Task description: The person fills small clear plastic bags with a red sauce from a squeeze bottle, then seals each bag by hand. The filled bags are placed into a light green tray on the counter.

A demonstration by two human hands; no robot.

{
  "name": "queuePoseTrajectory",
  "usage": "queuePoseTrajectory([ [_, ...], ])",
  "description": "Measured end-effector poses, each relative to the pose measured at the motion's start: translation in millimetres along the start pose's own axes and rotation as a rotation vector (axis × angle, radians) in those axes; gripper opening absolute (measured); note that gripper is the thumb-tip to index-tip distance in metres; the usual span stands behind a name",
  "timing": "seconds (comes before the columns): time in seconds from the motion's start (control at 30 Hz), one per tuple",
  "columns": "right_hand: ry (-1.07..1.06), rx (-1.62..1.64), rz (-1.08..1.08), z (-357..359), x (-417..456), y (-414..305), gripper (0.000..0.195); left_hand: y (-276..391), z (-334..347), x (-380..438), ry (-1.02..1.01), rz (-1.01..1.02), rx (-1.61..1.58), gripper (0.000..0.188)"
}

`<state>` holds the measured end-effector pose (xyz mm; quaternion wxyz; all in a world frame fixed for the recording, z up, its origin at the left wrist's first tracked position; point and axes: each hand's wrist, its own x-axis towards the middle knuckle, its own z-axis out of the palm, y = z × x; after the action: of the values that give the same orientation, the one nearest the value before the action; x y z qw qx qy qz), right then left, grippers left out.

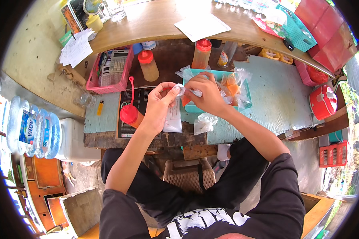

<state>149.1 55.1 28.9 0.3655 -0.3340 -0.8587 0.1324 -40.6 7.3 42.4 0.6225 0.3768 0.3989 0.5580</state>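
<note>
Between both hands is a small clear plastic bag of orange sauce (185, 101). My left hand (159, 106) pinches its gathered neck between thumb and fingers. My right hand (205, 95) grips the neck from the other side, over a teal plastic basket (247, 97). In that basket lie several small bags of orange sauce (232, 87). A squeeze bottle with a red cap (130, 113) leans beside my left forearm. Below the hands are a pack of clear plastic bags (173, 121) and a crumpled plastic bag (205, 123).
Squeeze bottles (149, 67) (201, 55) stand behind the hands, under a wooden shelf (149, 15). A pink basket (107, 85) holds calculators. A yellow lighter (100, 108) lies at left, and a red rice cooker (323, 102) stands at the right end.
</note>
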Motion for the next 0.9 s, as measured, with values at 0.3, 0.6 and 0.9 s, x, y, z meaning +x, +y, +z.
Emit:
queuePoseTrajectory([
  [0.3,-0.002,0.194,0.245,0.0,-4.2,-0.7,0.013,16.0,1.2,-3.1,-0.01,0.888,1.172,0.023],
  [0.6,-0.168,0.468,0.196,-9.1,-6.1,-17.9,0.011,15.8,-7.2,-0.7,-0.05,1.243,1.348,0.021],
  [0.9,-0.073,0.089,-0.104,-14.4,-7.0,-20.6,0.006,11.1,-5.7,0.7,-0.1,1.053,1.248,0.021],
])
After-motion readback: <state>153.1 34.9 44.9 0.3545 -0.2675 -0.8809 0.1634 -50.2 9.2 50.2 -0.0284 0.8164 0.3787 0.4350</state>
